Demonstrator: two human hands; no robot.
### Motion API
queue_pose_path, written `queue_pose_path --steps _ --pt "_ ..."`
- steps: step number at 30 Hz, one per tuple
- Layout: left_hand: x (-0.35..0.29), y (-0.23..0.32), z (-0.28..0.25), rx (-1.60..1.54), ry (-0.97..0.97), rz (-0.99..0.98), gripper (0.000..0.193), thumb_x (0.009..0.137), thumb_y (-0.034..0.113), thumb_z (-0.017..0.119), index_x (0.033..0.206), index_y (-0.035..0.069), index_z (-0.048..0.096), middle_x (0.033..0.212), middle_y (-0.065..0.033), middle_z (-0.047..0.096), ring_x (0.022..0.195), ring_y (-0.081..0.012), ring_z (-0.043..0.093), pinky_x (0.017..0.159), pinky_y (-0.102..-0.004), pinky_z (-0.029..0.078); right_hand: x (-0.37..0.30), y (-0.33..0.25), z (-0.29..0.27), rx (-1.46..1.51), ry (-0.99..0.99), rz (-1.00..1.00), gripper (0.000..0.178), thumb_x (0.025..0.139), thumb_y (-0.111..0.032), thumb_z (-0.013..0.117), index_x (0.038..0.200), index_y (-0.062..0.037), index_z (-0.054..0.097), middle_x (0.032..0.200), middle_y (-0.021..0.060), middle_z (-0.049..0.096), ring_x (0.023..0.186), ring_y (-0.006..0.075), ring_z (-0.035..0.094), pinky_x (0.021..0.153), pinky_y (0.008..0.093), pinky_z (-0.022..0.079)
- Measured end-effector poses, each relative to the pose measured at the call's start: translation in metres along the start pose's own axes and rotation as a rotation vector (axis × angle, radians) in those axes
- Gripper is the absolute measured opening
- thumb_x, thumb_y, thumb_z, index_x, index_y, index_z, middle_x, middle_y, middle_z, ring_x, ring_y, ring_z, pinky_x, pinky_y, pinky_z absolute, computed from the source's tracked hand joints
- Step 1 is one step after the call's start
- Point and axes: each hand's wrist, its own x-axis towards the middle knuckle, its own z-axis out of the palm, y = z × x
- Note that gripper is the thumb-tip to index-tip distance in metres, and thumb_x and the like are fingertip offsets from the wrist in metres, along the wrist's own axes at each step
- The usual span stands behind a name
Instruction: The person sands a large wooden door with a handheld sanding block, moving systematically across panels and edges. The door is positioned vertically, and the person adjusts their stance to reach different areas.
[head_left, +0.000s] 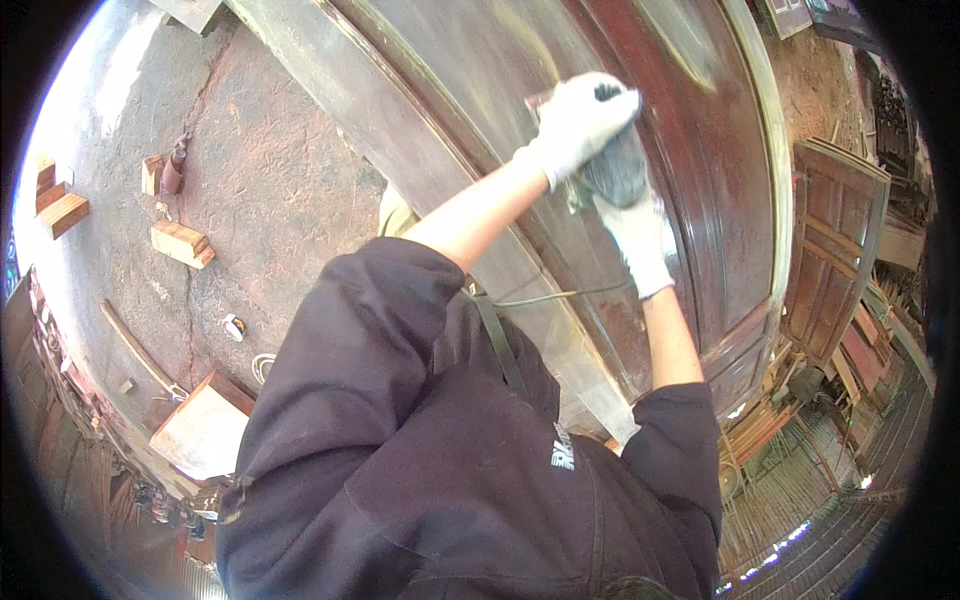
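Both my hands wear white gloves and grip a dark grey power sander (617, 168) on the face of a large dark-brown panelled wooden door (735, 235). My left hand (588, 115) is closed over its far end, and my right hand (640, 240) is wrapped round its near end. The sander's underside is hidden by its body and my gloves. A thin power cord (560, 296) runs across the door from beside my right wrist toward my waist. Pale, dull streaks mark parts of the door's brown finish.
At left, wooden blocks (180, 243) lie on the stained concrete floor (265, 150). A long-handled tool (140, 345) lies near a pale-topped box (205, 428). Another panelled door (832, 250) leans at right, above stacked timber strips (765, 437).
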Motion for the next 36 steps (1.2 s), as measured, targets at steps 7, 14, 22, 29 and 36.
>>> queue_pose_path --steps 7,14,22,29,36 --pt "-0.152 -0.016 0.072 0.194 -0.176 -0.093 0.028 0.088 0.035 0.067 0.096 0.009 0.074 0.095 -0.0137 0.072 0.092 -0.0295 0.070 0.084 -0.0395 0.053 -0.141 0.113 0.002 0.050 -0.090 0.055 0.074 0.074 -0.025 0.081 0.139 -0.0056 0.053 0.120 0.0230 0.069 0.112 0.0351 0.067 0.093 0.0426 0.055" --pt "-0.201 -0.036 0.070 0.112 -0.121 -0.068 0.021 0.087 0.030 0.068 0.092 0.010 0.073 0.089 -0.0080 0.070 0.087 -0.0255 0.068 0.080 -0.0366 0.054 -0.179 0.119 0.012 0.089 -0.122 0.011 0.091 0.071 -0.028 0.087 0.147 -0.0098 0.039 0.115 0.0205 0.070 0.107 0.0360 0.069 0.085 0.0440 0.056" --pt "-0.081 0.007 -0.084 0.169 -0.067 -0.031 0.030 0.087 0.030 0.069 0.099 0.003 0.073 0.094 -0.0134 0.073 0.091 -0.0198 0.071 0.085 -0.0339 0.054 -0.072 -0.041 0.034 0.102 -0.156 -0.064 0.082 0.077 -0.025 0.076 0.147 -0.0012 0.040 0.112 0.0259 0.069 0.106 0.0399 0.067 0.089 0.0453 0.055" --pt "0.034 0.032 -0.197 0.176 0.059 -0.029 0.033 0.094 0.030 0.064 0.107 0.000 0.071 0.108 -0.0112 0.073 0.099 -0.0150 0.066 0.088 -0.0307 0.051 0.034 -0.184 0.038 0.070 -0.194 -0.186 0.071 0.078 -0.026 0.069 0.139 0.0010 0.045 0.118 0.0323 0.065 0.112 0.0438 0.063 0.096 0.0481 0.051" --pt "0.087 0.056 -0.235 0.847 0.018 0.009 0.044 0.093 0.039 0.049 0.113 0.005 0.069 0.120 -0.0220 0.067 0.115 -0.0409 0.061 0.099 -0.0430 0.048 0.050 -0.247 0.044 0.197 -0.225 -0.085 0.060 0.078 -0.024 0.067 0.130 0.0002 0.049 0.116 0.0338 0.065 0.112 0.0456 0.063 0.098 0.0507 0.050"
